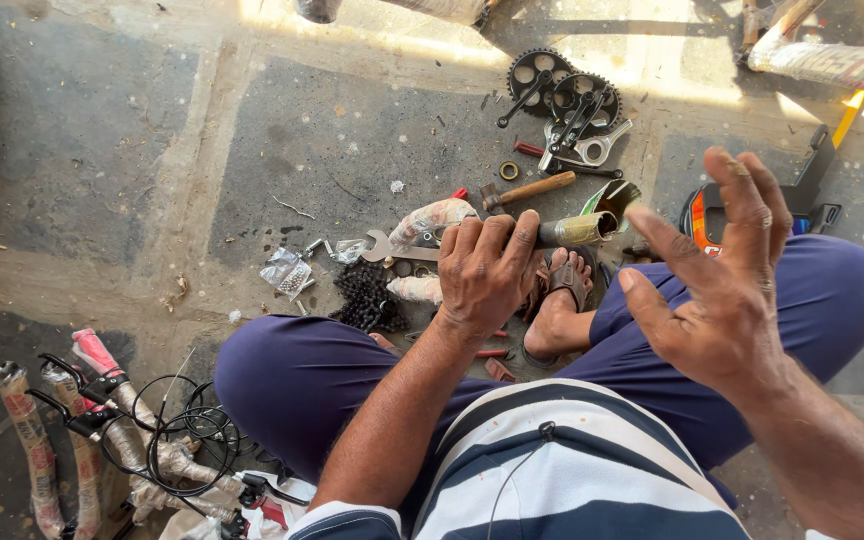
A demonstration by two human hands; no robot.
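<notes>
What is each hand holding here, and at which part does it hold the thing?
The left hand grips a wrapped metal tube around the middle, with one open end sticking out past the fingers. The right hand is raised with fingers spread and holds nothing.

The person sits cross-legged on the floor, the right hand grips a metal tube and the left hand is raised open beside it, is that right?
Not quite. The hands are swapped: in the head view the left hand grips the metal tube, and the right hand is raised open beside it. The person does sit cross-legged on the floor.
</notes>
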